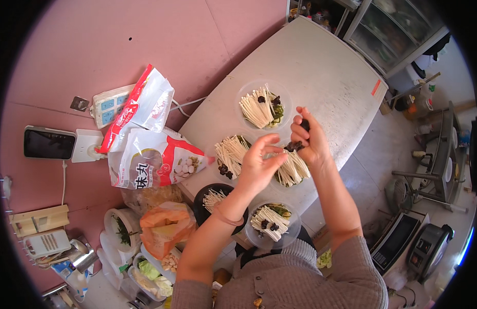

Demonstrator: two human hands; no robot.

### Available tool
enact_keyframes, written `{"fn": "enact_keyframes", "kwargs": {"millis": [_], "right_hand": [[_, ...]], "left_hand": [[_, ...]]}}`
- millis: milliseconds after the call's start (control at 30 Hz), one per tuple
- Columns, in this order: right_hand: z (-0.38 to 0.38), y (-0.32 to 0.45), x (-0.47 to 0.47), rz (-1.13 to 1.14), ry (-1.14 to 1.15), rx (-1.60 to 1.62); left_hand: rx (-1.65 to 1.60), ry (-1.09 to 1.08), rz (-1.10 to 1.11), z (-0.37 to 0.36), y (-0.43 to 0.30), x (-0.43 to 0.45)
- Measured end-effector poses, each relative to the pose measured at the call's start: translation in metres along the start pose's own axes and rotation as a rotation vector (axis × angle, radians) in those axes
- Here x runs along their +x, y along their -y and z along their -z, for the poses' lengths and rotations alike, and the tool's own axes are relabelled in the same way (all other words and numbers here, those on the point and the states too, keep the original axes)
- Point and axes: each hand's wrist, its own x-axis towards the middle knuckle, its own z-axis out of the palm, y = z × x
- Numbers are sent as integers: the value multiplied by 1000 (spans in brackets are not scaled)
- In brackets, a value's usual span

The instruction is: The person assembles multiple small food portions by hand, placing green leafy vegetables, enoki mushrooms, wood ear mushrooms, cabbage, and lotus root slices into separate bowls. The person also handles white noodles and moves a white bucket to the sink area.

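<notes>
My right hand [311,139] is curled around pieces of dark wood ear fungus [294,146], some of which poke out below the fingers. Just left of it is my left hand [261,161], thumb and fingers apart, with nothing visible in it. Beneath the hands, a clear round bowl holds enoki mushrooms [292,172], partly hidden. Similar enoki portions lie in a far bowl [242,87], a left one [230,154] and a near one [296,228], all three with dark fungus pieces on top. Green vegetables show under the enoki. A black bowl [200,197] with more enoki sits behind my left forearm.
A red-and-white food bag [146,154] leans by the pink wall at the table's left, below a power strip [107,110]. An orange plastic bag [165,228], a white bucket [111,220] and vegetable containers [146,289] stand lower left. The table edge [362,145] runs along the right.
</notes>
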Motion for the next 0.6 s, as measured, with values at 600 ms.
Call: {"fn": "enact_keyframes", "kwargs": {"millis": [600], "right_hand": [[42, -34, -74, 105, 167, -913]], "left_hand": [[-211, 30, 226, 3, 13, -28]]}}
